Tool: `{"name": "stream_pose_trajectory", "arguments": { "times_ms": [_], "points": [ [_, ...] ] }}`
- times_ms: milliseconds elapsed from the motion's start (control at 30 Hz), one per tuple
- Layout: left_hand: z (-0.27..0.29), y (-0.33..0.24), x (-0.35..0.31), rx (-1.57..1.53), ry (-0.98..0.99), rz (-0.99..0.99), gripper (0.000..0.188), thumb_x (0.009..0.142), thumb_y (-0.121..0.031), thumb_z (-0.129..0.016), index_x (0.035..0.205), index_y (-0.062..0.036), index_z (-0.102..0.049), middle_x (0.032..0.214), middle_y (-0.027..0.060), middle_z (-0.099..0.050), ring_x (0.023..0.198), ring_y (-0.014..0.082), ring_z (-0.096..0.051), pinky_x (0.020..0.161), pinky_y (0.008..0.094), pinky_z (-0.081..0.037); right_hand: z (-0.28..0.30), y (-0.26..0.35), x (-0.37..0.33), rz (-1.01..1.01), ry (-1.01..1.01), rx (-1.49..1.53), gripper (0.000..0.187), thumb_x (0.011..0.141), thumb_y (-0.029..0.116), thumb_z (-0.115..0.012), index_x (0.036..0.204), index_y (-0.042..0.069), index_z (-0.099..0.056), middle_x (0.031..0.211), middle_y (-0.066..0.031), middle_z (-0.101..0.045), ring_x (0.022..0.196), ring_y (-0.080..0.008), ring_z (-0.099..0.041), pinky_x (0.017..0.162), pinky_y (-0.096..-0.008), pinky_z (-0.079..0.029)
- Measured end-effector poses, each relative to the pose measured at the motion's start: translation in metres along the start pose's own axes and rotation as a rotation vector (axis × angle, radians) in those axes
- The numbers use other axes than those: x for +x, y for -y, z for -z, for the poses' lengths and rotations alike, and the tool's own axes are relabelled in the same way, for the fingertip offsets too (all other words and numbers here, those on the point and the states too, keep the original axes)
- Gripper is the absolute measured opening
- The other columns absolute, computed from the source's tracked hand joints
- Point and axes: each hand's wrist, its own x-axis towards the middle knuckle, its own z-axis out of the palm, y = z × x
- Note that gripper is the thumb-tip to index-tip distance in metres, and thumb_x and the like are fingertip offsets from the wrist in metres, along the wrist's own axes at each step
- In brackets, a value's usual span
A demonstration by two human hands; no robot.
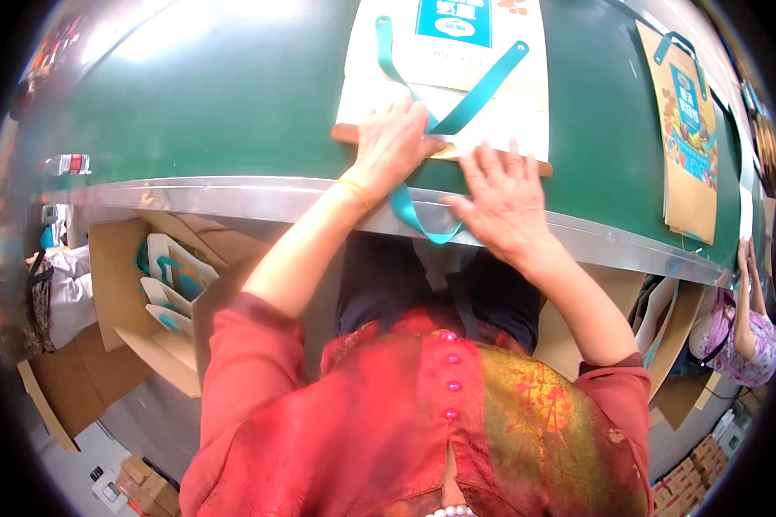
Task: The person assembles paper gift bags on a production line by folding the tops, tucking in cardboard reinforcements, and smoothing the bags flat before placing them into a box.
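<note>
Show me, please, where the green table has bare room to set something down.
The table is bare between the bottle and the middle bag, and again between that bag and the right bag. It is crowded at the middle bag's near edge, where the left hand, right hand and teal straps are.

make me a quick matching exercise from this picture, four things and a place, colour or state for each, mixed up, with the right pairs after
Column A
1. tabletop
2. right hand
3. clear bottle
4. shirt buttons

Column B
a. near the picture's left side
b. pink
c. green
d. fingers spread, at a paper bag's lower edge

Pairs: 1-c, 2-d, 3-a, 4-b
</note>
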Motion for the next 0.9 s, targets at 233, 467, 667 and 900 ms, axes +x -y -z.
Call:
{"name": "stream_pose_trajectory", "arguments": {
  "times_ms": [233,467,667,900],
  "points": [
    [0.008,0.001,-0.001,0.013,-0.003,0.024,0.034,0.069,-0.036,-0.074,0.080,-0.0092,-0.056,0.083,0.0080,-0.055,0.081,0.0294,-0.053,0.072,0.0419,-0.037,-0.017,0.013,-0.005,-0.043,0.151,0.143,0.072,0.087,0.060,-0.045,0.132,0.004,-0.047,0.141,-0.0223,-0.037,0.130,-0.0476,-0.029,0.102,-0.0676,-0.019],
    [0.005,0.048,-0.007,0.391,0.230,0.103,0.084,0.085,-0.069,-0.040,0.143,-0.0085,-0.034,0.155,0.0136,-0.015,0.144,0.0323,-0.007,0.106,0.0666,-0.007,-0.022,0.009,-0.005,-0.066,0.095,0.206,0.081,0.084,0.063,-0.047,0.134,-0.001,-0.041,0.139,-0.0239,-0.039,0.129,-0.0474,-0.032,0.101,-0.0681,-0.019],
    [0.005,0.049,-0.005,0.298,0.367,0.135,0.093,0.083,-0.075,-0.034,0.147,-0.0064,-0.027,0.156,0.0131,-0.013,0.145,0.0335,-0.001,0.108,0.0658,-0.004,-0.008,-0.019,-0.022,-0.095,0.174,0.299,0.081,0.083,0.056,-0.055,0.134,-0.006,-0.039,0.140,-0.0267,-0.038,0.134,-0.0407,-0.030,0.111,-0.0529,-0.018],
    [0.007,0.048,-0.006,0.298,0.367,0.153,0.092,0.083,-0.073,-0.037,0.146,-0.0054,-0.030,0.156,0.0139,-0.014,0.144,0.0348,-0.004,0.108,0.0661,-0.003,0.002,-0.030,-0.042,-0.083,0.196,0.255,0.085,0.080,0.053,-0.062,0.134,-0.008,-0.039,0.143,-0.0267,-0.034,0.136,-0.0389,-0.030,0.111,-0.0511,-0.020]
  ]
}}
